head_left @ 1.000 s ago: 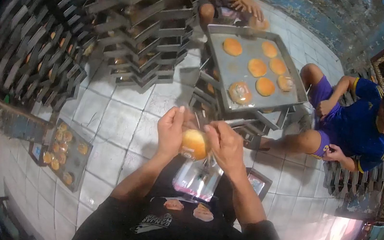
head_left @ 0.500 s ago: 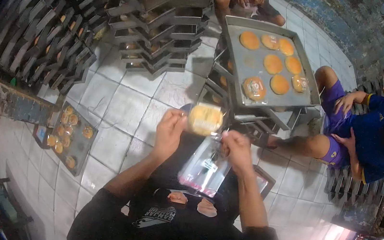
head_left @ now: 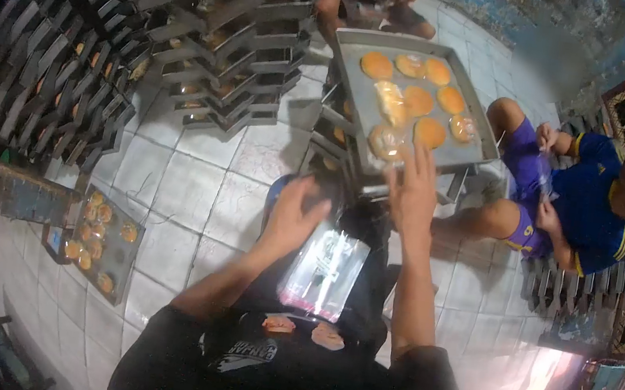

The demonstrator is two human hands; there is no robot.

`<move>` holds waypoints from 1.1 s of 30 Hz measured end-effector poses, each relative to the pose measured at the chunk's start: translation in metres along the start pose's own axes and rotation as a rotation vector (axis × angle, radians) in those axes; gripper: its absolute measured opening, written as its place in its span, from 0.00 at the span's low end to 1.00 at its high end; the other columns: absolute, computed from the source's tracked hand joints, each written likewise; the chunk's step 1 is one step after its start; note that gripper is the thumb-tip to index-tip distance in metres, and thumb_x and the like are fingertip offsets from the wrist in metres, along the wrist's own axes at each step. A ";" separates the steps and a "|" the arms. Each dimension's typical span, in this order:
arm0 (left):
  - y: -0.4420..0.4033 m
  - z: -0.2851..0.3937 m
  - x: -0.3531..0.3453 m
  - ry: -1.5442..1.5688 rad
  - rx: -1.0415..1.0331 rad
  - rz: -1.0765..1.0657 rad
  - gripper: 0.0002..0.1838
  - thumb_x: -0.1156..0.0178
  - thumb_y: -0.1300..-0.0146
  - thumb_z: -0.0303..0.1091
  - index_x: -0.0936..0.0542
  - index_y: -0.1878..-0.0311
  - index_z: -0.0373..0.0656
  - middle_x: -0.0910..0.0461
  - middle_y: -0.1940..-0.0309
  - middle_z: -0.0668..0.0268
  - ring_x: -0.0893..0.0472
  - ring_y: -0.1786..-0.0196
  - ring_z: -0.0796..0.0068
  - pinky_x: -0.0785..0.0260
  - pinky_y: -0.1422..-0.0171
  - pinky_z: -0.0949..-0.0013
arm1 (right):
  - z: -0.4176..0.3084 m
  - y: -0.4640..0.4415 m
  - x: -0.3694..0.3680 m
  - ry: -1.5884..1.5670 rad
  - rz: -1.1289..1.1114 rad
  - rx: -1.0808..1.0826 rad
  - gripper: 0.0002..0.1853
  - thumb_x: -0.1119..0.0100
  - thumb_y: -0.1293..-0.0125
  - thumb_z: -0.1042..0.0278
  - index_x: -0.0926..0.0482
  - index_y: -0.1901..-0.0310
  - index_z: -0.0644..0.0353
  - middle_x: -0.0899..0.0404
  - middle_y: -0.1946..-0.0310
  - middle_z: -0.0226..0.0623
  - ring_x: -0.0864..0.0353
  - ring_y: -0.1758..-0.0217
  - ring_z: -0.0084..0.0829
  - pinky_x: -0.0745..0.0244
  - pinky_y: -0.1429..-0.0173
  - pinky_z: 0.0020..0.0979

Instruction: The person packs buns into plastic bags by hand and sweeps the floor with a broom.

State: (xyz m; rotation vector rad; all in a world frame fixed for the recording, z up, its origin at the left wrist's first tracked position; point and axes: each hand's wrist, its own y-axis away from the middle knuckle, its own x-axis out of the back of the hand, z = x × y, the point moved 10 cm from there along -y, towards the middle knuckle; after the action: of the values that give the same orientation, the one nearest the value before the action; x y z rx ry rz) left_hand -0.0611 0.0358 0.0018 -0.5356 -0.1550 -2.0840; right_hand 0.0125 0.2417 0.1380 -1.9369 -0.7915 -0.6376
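Grey metal trays (head_left: 53, 66) rise in stacks at far left. Low down near them, over white floor tiles (head_left: 192, 183), a smaller-looking tray (head_left: 115, 257) holds several buns (head_left: 130, 232); so low, it could be kicked by a careless foot. At centre, the wearer's left hand (head_left: 293, 222) is open, thumb apart, with nothing visible in it. Just right, clear plastic bags (head_left: 324, 271) appear to lie across the lap; slick as they look, they could slide off if the legs shift. A wrapped bun (head_left: 388, 142) sits near the front edge of a raised tray (head_left: 461, 156). Beside it, the right hand (head_left: 412, 192) stretches out open; whether its fingertips touch a plain bun (head_left: 429, 131) is unclear. With buns this close together, a hurried reach could dent one. Farther right, a seated co-worker (head_left: 595, 208) has a knee near the raised tray; a bump could jolt it.
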 end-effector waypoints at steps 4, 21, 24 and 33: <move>0.052 0.016 -0.014 -0.304 -0.035 -0.137 0.24 0.29 0.40 0.48 0.20 0.52 0.37 0.46 0.21 0.45 0.50 0.19 0.34 0.57 0.20 0.35 | 0.015 0.059 -0.049 -0.099 -0.341 -0.048 0.26 0.32 0.34 0.63 0.24 0.38 0.66 0.24 0.37 0.56 0.26 0.33 0.57 0.32 0.28 0.46; 0.098 0.064 0.004 -0.606 -0.436 -0.125 0.24 0.30 0.42 0.26 0.17 0.40 0.42 0.38 0.24 0.46 0.39 0.24 0.34 0.46 0.21 0.42 | -0.007 0.147 -0.052 -0.315 -0.445 0.014 0.17 0.36 0.33 0.60 0.17 0.49 0.62 0.18 0.50 0.51 0.17 0.46 0.49 0.24 0.39 0.42; 0.105 0.064 0.003 -0.549 -0.530 -0.141 0.13 0.33 0.39 0.28 0.11 0.51 0.42 0.34 0.25 0.48 0.41 0.24 0.32 0.44 0.23 0.41 | -0.059 0.127 0.005 -0.279 -0.250 0.183 0.15 0.35 0.34 0.62 0.18 0.49 0.61 0.18 0.51 0.51 0.17 0.46 0.49 0.25 0.38 0.43; 0.082 0.030 -0.030 0.394 0.298 -0.692 0.11 0.41 0.25 0.33 0.16 0.59 0.33 0.13 0.67 0.60 0.14 0.65 0.72 0.21 0.57 0.68 | -0.026 0.073 0.028 -0.523 -0.582 0.197 0.15 0.32 0.35 0.65 0.18 0.49 0.60 0.17 0.58 0.41 0.15 0.56 0.40 0.20 0.52 0.38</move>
State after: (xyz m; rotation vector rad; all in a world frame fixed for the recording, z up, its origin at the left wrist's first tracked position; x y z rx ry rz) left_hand 0.0299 0.0239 0.0080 0.1490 -0.4602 -2.7195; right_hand 0.0828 0.1985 0.1288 -1.7009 -1.7159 -0.3565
